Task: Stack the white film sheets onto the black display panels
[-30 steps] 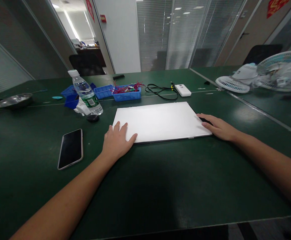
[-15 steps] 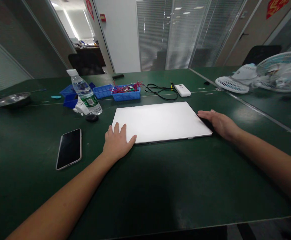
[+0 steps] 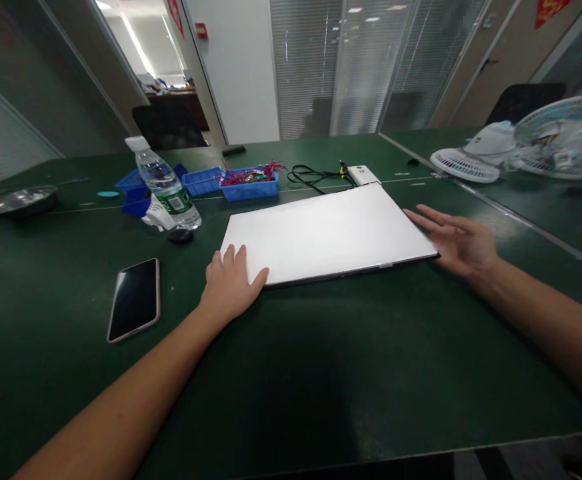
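A flat white rectangular panel [image 3: 328, 233] with a thin dark edge lies on the green table, its right side tilted up off the surface. My left hand [image 3: 229, 280] rests flat over the panel's near left corner, fingers stretched out and thumb along the front edge. At the raised right edge is my right hand [image 3: 463, 243], palm turned upward and fingers spread apart. Part of that hand is hidden by the panel, so I cannot tell how much of it lies underneath.
Left of the panel are a phone [image 3: 135, 300], a black mouse [image 3: 180, 236] and a tilted water bottle [image 3: 165, 187]. Behind it sit a blue tray of red wires [image 3: 249, 185], a black cable [image 3: 313, 176] and a white box [image 3: 363, 175]. White fan parts [image 3: 475, 157] lie far right.
The panel's right side has risen and covers part of the cable and white box. My right hand has turned palm up and spread its fingers. My left hand stays on its corner.
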`<state>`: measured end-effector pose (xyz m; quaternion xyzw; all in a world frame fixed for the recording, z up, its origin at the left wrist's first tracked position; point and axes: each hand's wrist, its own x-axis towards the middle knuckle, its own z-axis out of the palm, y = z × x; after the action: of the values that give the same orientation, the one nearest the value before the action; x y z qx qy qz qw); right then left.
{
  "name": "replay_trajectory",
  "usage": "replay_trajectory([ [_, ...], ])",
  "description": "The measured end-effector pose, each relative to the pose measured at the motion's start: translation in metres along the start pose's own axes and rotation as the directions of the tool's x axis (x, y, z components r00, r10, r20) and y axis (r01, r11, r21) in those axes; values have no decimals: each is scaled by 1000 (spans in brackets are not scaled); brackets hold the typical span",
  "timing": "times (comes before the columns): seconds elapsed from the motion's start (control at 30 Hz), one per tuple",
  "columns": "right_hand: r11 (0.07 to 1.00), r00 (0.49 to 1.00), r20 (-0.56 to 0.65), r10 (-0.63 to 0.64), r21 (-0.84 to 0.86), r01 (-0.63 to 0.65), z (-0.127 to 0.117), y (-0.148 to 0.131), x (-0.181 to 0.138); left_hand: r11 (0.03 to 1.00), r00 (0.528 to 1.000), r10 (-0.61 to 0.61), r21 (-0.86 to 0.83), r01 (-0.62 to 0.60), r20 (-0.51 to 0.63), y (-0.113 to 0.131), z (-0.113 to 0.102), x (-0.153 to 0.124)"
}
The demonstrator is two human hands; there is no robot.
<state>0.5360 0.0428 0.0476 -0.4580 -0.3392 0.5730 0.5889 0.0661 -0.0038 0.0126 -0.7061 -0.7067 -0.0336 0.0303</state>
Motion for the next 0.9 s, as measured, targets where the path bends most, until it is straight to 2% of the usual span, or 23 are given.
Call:
replay_trajectory([
  [0.13,998,999,-19,-47,-31,47,0,3,0,1000,1000,2,-15,-2,-3,-1,0,0],
  [0.27,982,994,-62,-90,-173,78,-2,11,3,1000,1000,19,-18,-18,9,-1,-3,0],
  [0.43,929,986,-59,-157,-348,127,-7,19,11,999,999,39,-16,-39,11,0,-9,-2],
  [0.53,916,986,-75,-148,-386,109,-9,21,14,990,990,140,-7,-140,-35,0,-15,-4],
  [0.6,912,987,-80,-140,-398,97,-9,22,15,954,949,299,-7,-301,-97,1,-19,-7],
  [0.7,912,987,-99,-125,-403,75,-8,21,16,852,835,512,-7,-524,-203,5,-23,-11],
  [0.8,922,987,-131,-98,-385,40,-6,21,16,772,738,605,-6,-635,-299,9,-25,-13],
  [0.9,927,984,-161,-81,-375,14,-5,20,15,727,683,635,-19,-686,-359,10,-26,-13],
])
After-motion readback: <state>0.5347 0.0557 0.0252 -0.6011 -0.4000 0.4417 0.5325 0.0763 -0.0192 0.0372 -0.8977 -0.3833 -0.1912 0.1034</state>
